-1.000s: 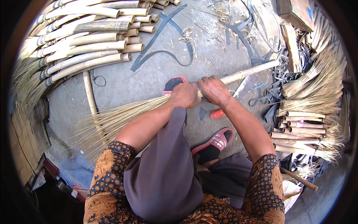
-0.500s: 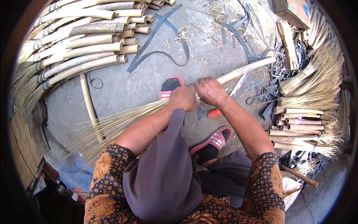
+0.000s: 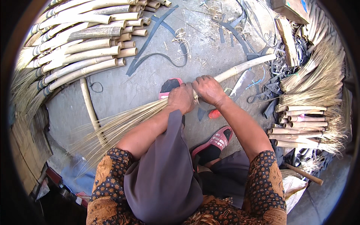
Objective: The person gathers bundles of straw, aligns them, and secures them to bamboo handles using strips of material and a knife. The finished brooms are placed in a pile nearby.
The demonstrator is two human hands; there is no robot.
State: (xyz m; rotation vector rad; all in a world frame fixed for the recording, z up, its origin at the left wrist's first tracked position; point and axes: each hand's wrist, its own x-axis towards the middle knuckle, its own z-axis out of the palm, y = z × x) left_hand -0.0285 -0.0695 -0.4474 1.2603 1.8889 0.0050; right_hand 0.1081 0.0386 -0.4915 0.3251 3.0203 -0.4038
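Both hands are on a grass broom. My left hand (image 3: 180, 98) is closed around the top of its straw bundle (image 3: 123, 117), which fans out to the lower left past my forearm. Beside it, my right hand (image 3: 208, 90) wraps the lower end of the pale bamboo handle (image 3: 245, 68), which slants up to the right. The join between straw and handle is mostly hidden by my fingers. A broad knife blade (image 3: 243, 84) lies on the floor right of my right hand. A red piece (image 3: 214, 114) shows under my forearm; whether it joins the blade, I cannot tell.
Bamboo-handled brooms (image 3: 86, 58) are stacked at the far left, with a loose stick (image 3: 91, 108) below. Black rubber strips (image 3: 157, 28) litter the floor. Straw bundles (image 3: 318, 82), short bamboo pieces (image 3: 300, 129) and a wooden box (image 3: 290, 10) line the right side.
The view has shifted slightly, so the floor and stacks sit a little further left. My hands keep their hold on the broom, with only a small shift of the right hand.
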